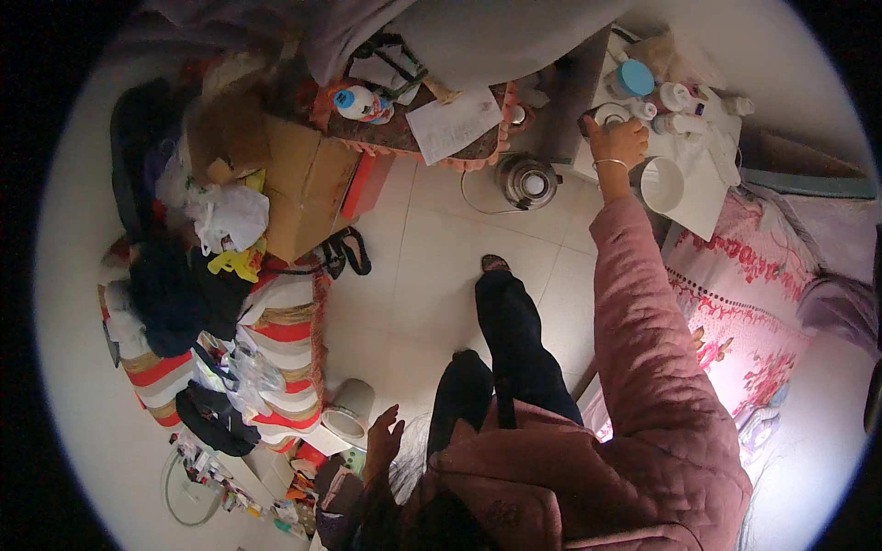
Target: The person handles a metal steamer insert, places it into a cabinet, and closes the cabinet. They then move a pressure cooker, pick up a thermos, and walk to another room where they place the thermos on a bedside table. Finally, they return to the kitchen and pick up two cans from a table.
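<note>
My right hand, with a bracelet at the wrist, reaches over the white cabinet top. Its thumb and fingers are around a round container with a pale lid; the palm hides part of its side. Just right of the wrist stands a white cup, its inside facing me. Beyond the fingers are a blue-lidded jar, a white-capped jar and small white bottles. Low at my left side, my left hand hangs with fingers apart and nothing visible in it.
An electric kettle with a cord sits on the tiled floor. Ahead, a frilled table bears a blue-capped bottle and a sheet of paper. Leftward are a cardboard box, striped sofa and waste bin; a bed lies right.
</note>
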Demonstrator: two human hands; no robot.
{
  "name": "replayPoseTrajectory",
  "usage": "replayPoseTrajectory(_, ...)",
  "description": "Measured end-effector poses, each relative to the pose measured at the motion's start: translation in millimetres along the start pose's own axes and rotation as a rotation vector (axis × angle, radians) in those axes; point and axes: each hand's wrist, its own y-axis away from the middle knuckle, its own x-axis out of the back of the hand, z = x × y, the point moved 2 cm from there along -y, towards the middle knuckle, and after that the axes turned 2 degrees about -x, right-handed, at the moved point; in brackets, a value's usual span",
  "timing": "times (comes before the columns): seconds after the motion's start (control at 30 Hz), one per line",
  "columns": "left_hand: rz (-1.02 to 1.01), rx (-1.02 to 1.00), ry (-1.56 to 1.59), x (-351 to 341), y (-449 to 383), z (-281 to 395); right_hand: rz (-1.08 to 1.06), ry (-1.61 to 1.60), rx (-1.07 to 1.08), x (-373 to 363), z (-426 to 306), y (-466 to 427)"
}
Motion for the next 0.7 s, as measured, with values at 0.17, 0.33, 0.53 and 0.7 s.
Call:
replayPoseTrajectory(0.17,0.005,0.005,-0.026,3,4,-6,-0.07,0.023,-0.06,-23,0,-10)
replayPoseTrajectory(0.33,0.02,0.084,0.012,6,9,-9,0.009,-0.363,0.267,-5,10,21)
replayPoseTrajectory(0.53,0.026,0.044,0.026,-3,9,8,-0.357,-0.454,0.55,-43,14,133)
replayPoseTrajectory(0.7,0.082,0.148,0.038,-7,22,9,-0.523,-0.277,0.548,-110,20,140)
